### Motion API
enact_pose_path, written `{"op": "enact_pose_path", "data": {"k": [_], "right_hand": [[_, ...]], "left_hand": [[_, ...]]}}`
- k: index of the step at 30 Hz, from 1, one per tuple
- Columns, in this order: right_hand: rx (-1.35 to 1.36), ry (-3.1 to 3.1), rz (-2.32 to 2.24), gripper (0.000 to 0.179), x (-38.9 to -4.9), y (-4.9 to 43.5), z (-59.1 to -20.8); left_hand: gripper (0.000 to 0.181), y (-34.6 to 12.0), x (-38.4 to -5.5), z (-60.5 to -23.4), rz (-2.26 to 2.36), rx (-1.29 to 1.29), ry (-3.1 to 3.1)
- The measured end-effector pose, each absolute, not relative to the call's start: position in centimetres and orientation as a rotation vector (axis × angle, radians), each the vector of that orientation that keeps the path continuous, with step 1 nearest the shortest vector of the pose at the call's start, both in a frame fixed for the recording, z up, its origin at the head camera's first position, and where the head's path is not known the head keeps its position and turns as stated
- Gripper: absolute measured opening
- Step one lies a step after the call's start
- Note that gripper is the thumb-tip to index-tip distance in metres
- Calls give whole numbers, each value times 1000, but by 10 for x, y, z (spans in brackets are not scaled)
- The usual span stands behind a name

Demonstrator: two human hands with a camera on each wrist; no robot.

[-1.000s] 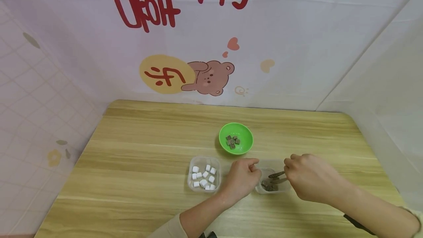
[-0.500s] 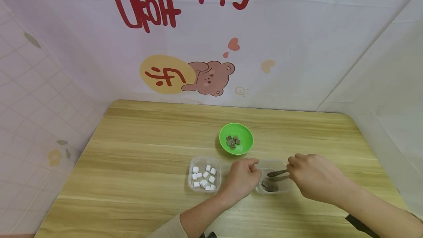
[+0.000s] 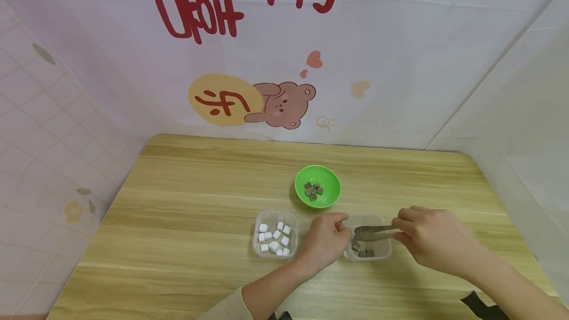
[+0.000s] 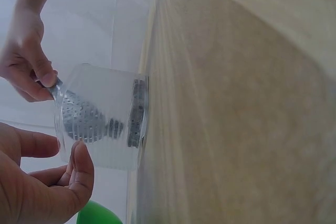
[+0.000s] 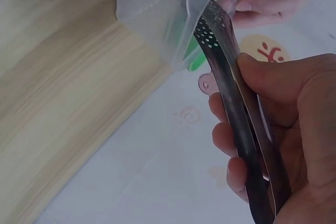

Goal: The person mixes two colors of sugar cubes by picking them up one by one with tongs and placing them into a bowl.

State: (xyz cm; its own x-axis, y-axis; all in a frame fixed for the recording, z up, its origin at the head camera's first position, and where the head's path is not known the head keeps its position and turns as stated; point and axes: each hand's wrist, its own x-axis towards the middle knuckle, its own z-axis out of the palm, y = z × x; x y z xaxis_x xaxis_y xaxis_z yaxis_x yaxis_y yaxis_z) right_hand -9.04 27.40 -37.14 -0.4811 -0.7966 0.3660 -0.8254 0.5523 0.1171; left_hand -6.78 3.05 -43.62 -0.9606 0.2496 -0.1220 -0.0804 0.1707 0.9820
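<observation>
Partly inside a tub [image 3: 383,250], tongs [image 3: 373,236] pointing left, slanting (apparently downward)

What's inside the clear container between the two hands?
Brown cubes lie in the bottom of the clear container; metal tongs reach in above them. In the head view, whatever the tongs cover is hidden.

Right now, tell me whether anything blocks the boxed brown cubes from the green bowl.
Yes: the wall of the clear box, and the left hand at its rim, stand between the cubes and the green bowl.
</observation>
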Motion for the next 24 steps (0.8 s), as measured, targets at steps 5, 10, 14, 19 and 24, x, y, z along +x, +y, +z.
{"op": "enact_pose_path", "data": {"k": [5,10,14,19,24], "right_hand": [[1259,-2401,200,58,-91,280,-367],[1207,-2394,256,57,-92,288,-361],[1169,-2366,302,55,-93,293,-357],[1118,-2341,374,52,-96,297,-354],[1108,-2361,333,54,-96,299,-357]], "left_hand": [[43,31,-68,-437,1859,166,2201],[42,32,-69,-438,1863,179,2230],[43,32,-69,-439,1870,175,2239],[43,32,-69,-439,1876,165,2226],[43,32,-69,-439,1887,155,2201]]}}
